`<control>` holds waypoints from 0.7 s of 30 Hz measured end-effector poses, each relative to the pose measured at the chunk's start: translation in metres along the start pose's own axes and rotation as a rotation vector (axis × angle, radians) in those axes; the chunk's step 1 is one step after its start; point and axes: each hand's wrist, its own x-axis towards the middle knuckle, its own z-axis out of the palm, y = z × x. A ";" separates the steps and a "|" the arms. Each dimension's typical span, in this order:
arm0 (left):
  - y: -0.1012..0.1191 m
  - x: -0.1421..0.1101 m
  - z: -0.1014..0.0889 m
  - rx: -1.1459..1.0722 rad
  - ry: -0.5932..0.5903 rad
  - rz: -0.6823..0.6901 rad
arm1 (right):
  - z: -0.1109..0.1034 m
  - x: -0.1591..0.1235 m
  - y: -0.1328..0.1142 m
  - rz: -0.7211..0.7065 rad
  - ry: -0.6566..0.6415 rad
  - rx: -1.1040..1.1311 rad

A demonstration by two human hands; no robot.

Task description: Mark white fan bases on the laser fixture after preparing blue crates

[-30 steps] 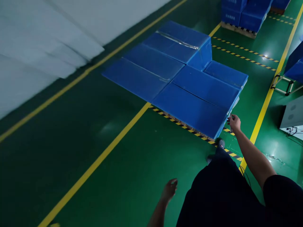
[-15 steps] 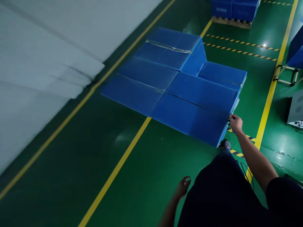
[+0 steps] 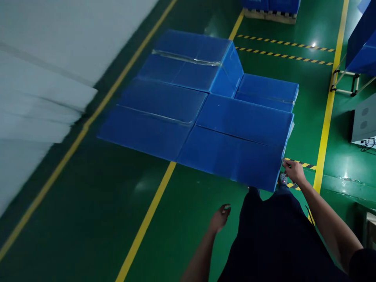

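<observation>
Several blue boxes stand together on the floor before me, the nearest blue box (image 3: pixel 232 150) with a seam across its top. My right hand (image 3: pixel 294 172) is closed in a pinch at that box's right edge, close to its near corner. Whatever lies between those fingers is too small to make out. My left hand (image 3: pixel 220 218) hangs over the green floor, short of the boxes, with its fingers loosely curled and apart and nothing seen in them. A taller blue box (image 3: pixel 188 60) with clear tape on top rises behind.
More blue boxes on a wooden pallet (image 3: pixel 270 15) stand at the back. To the right are a pipe-frame stand (image 3: pixel 348 82) and a grey cabinet (image 3: pixel 364 121) with cables. White stacked material (image 3: pixel 44 86) fills the left. Yellow lines (image 3: pixel 147 219) mark the floor.
My right hand has slid along the box's right edge toward its near corner. The left hand has moved a little forward. The view has shifted, and my feet stand nearer the box.
</observation>
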 end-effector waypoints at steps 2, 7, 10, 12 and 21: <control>0.008 0.015 -0.040 0.027 -0.009 0.069 | 0.009 -0.015 0.001 0.075 -0.025 0.076; 0.066 0.018 -0.143 -0.081 -0.128 0.488 | 0.031 -0.060 -0.024 0.222 0.304 0.407; 0.114 0.016 -0.191 -0.250 -0.320 0.741 | 0.066 -0.079 -0.083 0.233 0.536 0.494; 0.138 0.023 -0.212 -0.288 -0.412 0.880 | 0.107 -0.082 -0.141 0.199 0.512 0.473; 0.134 0.089 -0.311 -0.082 -0.135 0.860 | 0.261 -0.059 -0.304 0.067 0.347 0.103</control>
